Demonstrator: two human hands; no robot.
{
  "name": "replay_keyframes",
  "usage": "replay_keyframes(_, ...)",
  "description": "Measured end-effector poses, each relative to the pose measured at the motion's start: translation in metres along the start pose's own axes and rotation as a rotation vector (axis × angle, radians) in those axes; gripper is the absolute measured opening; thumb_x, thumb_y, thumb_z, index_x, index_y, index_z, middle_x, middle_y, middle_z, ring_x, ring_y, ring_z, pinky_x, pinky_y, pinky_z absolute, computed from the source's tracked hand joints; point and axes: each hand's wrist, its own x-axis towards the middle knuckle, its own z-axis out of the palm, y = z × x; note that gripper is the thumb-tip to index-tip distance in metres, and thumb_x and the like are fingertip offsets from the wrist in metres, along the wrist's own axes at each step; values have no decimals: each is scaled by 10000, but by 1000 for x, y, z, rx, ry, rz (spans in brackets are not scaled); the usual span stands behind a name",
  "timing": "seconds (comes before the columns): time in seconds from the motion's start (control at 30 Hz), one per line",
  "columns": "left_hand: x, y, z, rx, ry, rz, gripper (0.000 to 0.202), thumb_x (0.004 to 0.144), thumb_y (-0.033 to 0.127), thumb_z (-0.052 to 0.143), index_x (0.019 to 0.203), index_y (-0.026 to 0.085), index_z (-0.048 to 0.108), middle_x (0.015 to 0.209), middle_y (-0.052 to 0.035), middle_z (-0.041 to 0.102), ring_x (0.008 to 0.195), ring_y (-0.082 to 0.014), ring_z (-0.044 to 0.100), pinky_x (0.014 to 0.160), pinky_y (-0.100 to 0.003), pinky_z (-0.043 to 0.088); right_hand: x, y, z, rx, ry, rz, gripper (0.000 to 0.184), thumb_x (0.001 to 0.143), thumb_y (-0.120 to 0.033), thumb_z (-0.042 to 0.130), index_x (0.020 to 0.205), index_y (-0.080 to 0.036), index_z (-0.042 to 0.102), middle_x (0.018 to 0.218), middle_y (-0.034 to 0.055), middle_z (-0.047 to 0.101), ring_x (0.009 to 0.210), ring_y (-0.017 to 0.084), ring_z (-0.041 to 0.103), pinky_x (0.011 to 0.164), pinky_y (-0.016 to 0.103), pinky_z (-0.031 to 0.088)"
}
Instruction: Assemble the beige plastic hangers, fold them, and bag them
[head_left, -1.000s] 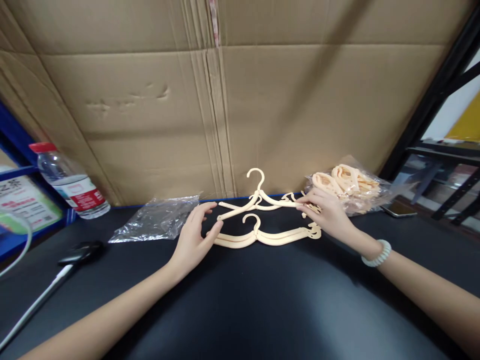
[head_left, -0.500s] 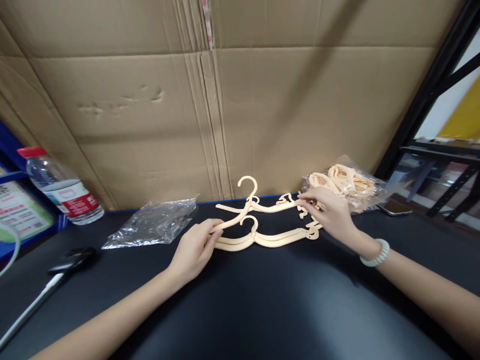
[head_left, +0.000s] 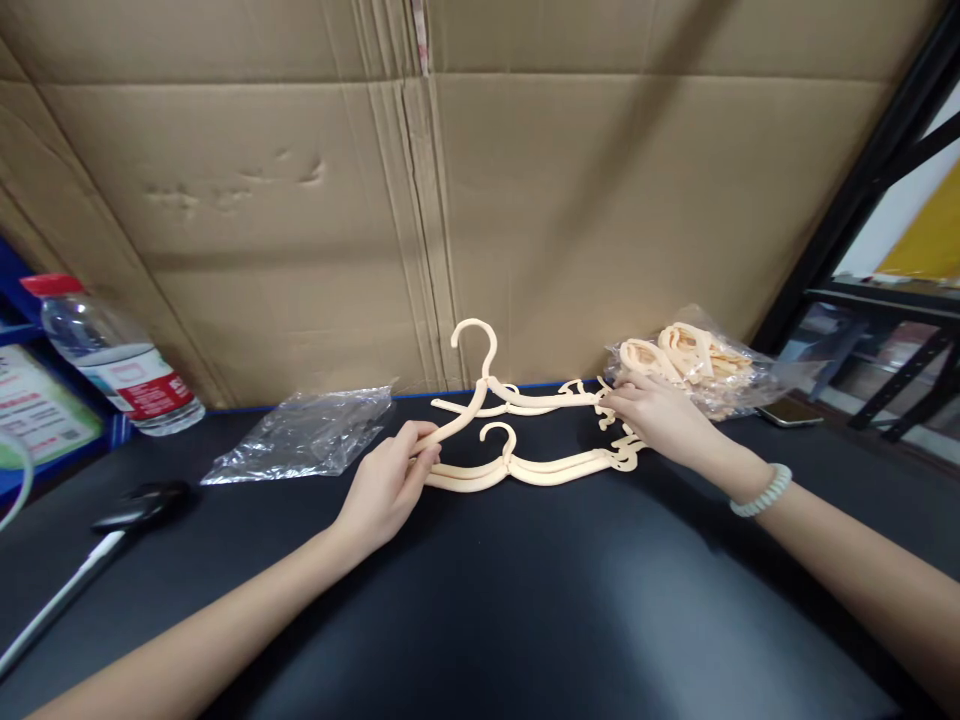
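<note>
My left hand (head_left: 386,485) is closed around the left arm of a cream plastic clothes hanger (head_left: 471,405), which is raised and tilted with its hook up. My right hand (head_left: 656,415) pinches at this hanger's far right end, where the fingers partly cover it. Just behind lies another cream hanger (head_left: 450,406), largely overlapped by the held one. In front, a pair of stacked hangers (head_left: 551,473) rests flat on the black table, below both hands. Small cream hook pieces (head_left: 624,458) lie beside and under my right hand.
A clear bag of cream parts (head_left: 697,360) and a phone (head_left: 791,412) are at the back right. On the left are a flat clear bag (head_left: 300,435), a water bottle (head_left: 124,365) and a black device with a white cable (head_left: 142,508). Cardboard (head_left: 300,200) stands behind the black table (head_left: 480,620).
The held hanger's hook has moved up and left as the hanger turned in my hands. My right fingers have shifted slightly right at its end. The view has tilted slightly.
</note>
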Motion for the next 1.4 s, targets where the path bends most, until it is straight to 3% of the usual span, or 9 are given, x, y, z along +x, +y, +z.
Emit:
replay_keyframes(0.17,0,-2,1,1,14,10,139,950,302,407,1026,220,489,815,5,636,718,-166,598,680,-281,442,0,1,7,-36,-94,7,188,881,-81,523,907,-150,696,935,100,697,986,257,571,877,393,396)
replay_keyframes(0.4,0,-1,1,2,12,12,138,950,302,407,1025,219,488,822,4,638,719,-166,599,683,-282,440,0,4,14,4,-98,51,251,852,-27,469,755,-146,668,745,86,666,801,238,594,755,345,422)
replay_keyframes(0.47,0,0,1,2,11,12,139,951,306,405,1019,218,488,828,1,638,725,-168,598,686,-283,439,-1,5,11,12,-46,93,243,890,-75,442,819,-141,665,774,101,664,780,239,598,721,339,430)
replay_keyframes(0.57,0,0,1,-3,2,9,140,952,314,405,1014,220,488,836,-1,637,737,-173,598,692,-287,439,-2,5,4,78,140,220,232,947,-194,401,926,-145,627,877,124,659,835,255,608,732,350,448)
replay_keyframes(0.73,-1,-1,1,-6,-18,0,143,954,325,401,1013,223,484,823,-3,636,736,-183,593,694,-293,436,-1,-2,-14,314,393,506,152,930,-262,411,951,-189,542,866,113,624,798,258,612,704,379,463)
replay_keyframes(0.9,-1,-1,0,18,-16,15,129,954,317,410,1009,228,483,810,6,635,722,-179,588,683,-285,427,2,-20,-26,1018,358,783,139,910,-354,461,928,-221,499,638,11,555,465,153,525,439,282,422)
replay_keyframes(1.07,-2,0,0,23,-13,32,115,952,302,414,1007,228,483,795,10,630,710,-173,581,674,-278,427,6,-37,-35,1281,377,819,200,830,-367,597,917,-191,564,581,-36,533,403,85,475,368,200,368)
replay_keyframes(1.27,-2,-1,0,29,-23,18,127,952,308,407,991,221,491,761,12,612,687,-169,572,662,-279,425,7,-48,-42,1467,381,863,371,729,-446,730,933,-156,620,711,40,672,599,145,650,520,233,519)
replay_keyframes(1.4,-2,0,0,23,-31,18,141,954,317,402,996,217,491,777,4,621,699,-173,577,670,-285,428,7,-50,-42,1450,385,862,368,711,-487,744,819,-150,643,689,50,674,587,137,633,545,244,514)
